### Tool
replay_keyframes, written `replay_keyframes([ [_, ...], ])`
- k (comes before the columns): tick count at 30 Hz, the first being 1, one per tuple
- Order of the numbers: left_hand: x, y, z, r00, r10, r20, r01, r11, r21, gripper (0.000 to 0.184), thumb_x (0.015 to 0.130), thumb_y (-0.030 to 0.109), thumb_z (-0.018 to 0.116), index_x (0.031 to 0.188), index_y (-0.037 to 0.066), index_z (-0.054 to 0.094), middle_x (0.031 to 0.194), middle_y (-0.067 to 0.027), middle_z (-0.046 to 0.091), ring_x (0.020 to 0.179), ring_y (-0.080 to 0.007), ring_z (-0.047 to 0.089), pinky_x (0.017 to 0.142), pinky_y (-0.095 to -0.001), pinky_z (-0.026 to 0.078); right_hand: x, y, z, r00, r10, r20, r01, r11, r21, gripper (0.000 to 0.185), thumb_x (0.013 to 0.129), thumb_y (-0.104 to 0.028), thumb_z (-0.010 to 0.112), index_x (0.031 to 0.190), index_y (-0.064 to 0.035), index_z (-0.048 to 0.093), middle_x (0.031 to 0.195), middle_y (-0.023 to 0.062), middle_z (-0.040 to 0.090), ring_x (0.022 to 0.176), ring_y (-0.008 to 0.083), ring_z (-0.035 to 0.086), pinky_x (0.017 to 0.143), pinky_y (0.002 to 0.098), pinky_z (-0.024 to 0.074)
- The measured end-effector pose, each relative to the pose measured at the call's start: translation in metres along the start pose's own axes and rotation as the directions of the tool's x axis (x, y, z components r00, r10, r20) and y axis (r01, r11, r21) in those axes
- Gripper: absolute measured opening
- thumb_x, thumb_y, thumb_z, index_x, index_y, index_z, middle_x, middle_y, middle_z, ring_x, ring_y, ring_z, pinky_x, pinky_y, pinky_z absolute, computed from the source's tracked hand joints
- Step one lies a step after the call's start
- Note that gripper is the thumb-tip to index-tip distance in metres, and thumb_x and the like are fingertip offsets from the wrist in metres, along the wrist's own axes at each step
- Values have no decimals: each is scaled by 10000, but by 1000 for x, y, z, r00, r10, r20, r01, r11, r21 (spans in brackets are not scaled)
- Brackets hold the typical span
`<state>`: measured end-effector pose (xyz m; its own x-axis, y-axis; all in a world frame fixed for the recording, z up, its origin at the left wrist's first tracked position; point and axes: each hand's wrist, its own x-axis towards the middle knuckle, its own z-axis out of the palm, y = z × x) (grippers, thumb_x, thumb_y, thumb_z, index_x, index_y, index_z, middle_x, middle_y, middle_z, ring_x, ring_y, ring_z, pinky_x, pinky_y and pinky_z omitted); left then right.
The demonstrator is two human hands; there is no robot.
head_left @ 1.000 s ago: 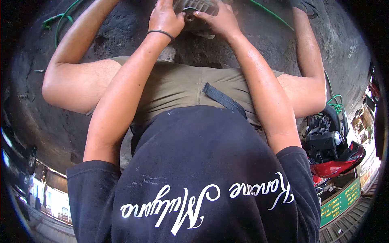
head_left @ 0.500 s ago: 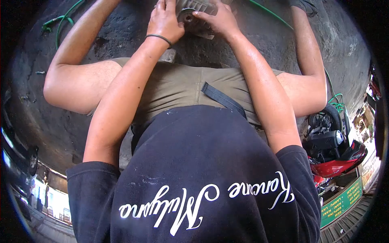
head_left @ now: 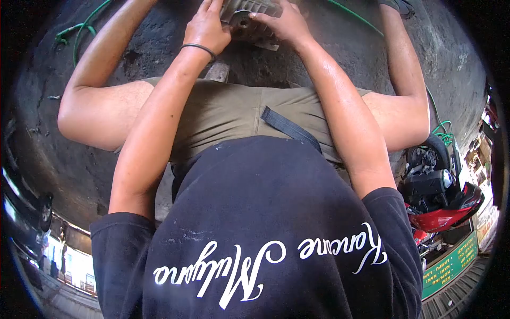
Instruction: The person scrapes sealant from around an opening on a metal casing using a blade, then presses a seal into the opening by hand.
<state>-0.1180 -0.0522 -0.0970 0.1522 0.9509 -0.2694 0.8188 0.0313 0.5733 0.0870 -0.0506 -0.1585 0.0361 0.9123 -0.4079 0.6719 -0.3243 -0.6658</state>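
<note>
A grey finned metal engine part (head_left: 255, 34) with a round hole in its face sits at the top edge of the head view, between my hands. My right hand (head_left: 288, 24) grips its right side, the thumb lying on the face beside the hole. On the other side, my left hand (head_left: 206, 29) is closed against the part's left edge, a dark band round its wrist. The picture's upper border cuts off some fingertips and the far end of the part.
Dark, stained floor (head_left: 340, 58) surrounds my bent legs. A small grey block (head_left: 218, 72) lies near my shorts. Green hose (head_left: 79, 26) runs at the upper left, with more of it at the right. A red motorcycle (head_left: 441, 212) stands at the lower right by a green sign (head_left: 451, 266).
My left hand has shifted slightly left and down. The engine part has moved a little to the left, with my right hand still on it.
</note>
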Motion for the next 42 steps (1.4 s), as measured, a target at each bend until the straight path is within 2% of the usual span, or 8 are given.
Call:
replay_keyframes([
  [5, -12, -8, -6, 970, 219, -101, -239, 817, -525, 876, 808, 26, 629, 1608, 104, 283, 1536, -265, 439, 1257, -487, 563, 1074, -490, 486, -3, -5, -3, 1000, 27, 0, -27, 1000, 10, 953, 721, -563, 868, 1390, 32, 541, 1353, 284, 589, 1259, 393, 600, 1063, 427, 488],
  [6, -1, 7, 2, 994, -98, 57, 95, 994, 53, 894, 795, 20, 640, 1609, 103, 279, 1538, -264, 436, 1247, -491, 568, 1067, -489, 492, -3, -6, -4, 998, 62, 10, -62, 998, 24, 953, 723, -564, 868, 1390, 33, 541, 1356, 283, 588, 1263, 392, 598, 1064, 426, 487],
  [24, -5, 8, -5, 997, -65, 42, 65, 998, -1, 878, 795, 25, 649, 1598, 96, 302, 1528, -278, 446, 1257, -485, 564, 1075, -495, 482, -3, -2, -4, 1000, 11, 11, -12, 998, 67, 970, 745, -553, 860, 1423, 48, 511, 1392, 280, 570, 1296, 383, 580, 1092, 416, 466],
  [26, -14, -6, -5, 974, 206, -88, -220, 798, -560, 892, 798, 28, 652, 1606, 91, 279, 1541, -283, 427, 1273, -487, 553, 1076, -492, 483, -2, -2, -5, 1000, 13, 6, -13, 999, 51, 972, 745, -552, 860, 1424, 48, 510, 1391, 281, 571, 1296, 383, 579, 1093, 416, 466],
  [33, -8, 7, -1, 998, -44, 46, 41, 997, 64, 912, 799, 39, 675, 1610, 78, 260, 1559, -295, 396, 1296, -486, 536, 1089, -483, 474, 0, 3, -2, 1000, -18, 0, 18, 999, 47, 984, 739, -565, 861, 1427, 44, 509, 1386, 280, 575, 1288, 384, 582, 1090, 418, 468],
  [35, -15, -2, -10, 970, 230, -76, -235, 813, -533, 912, 799, 41, 676, 1609, 67, 257, 1557, -298, 397, 1299, -482, 537, 1094, -480, 471, 3, 5, 2, 1000, 9, 2, -9, 998, 59, 994, 734, -577, 861, 1429, 40, 508, 1384, 280, 575, 1287, 384, 582, 1089, 417, 467],
  [37, -3, 16, -2, 996, -70, 51, 63, 991, 118, 923, 796, 37, 678, 1612, 71, 248, 1554, -296, 400, 1305, -482, 530, 1097, -483, 469, 6, 11, 5, 1000, 6, -11, -6, 1000, 8, 1001, 733, -588, 858, 1429, 40, 507, 1384, 280, 575, 1286, 391, 581, 1089, 420, 467],
  [42, -18, -3, 1, 973, 217, -81, -230, 858, -460, 1033, 765, 87, 783, 1616, 30, 199, 1582, -283, 358, 1363, -443, 484, 1133, -448, 440, 4, 5, 0, 1000, 2, 0, -2, 999, 51, 997, 734, -597, 850, 1419, 44, 512, 1376, 288, 577, 1284, 402, 579, 1086, 430, 469],
])
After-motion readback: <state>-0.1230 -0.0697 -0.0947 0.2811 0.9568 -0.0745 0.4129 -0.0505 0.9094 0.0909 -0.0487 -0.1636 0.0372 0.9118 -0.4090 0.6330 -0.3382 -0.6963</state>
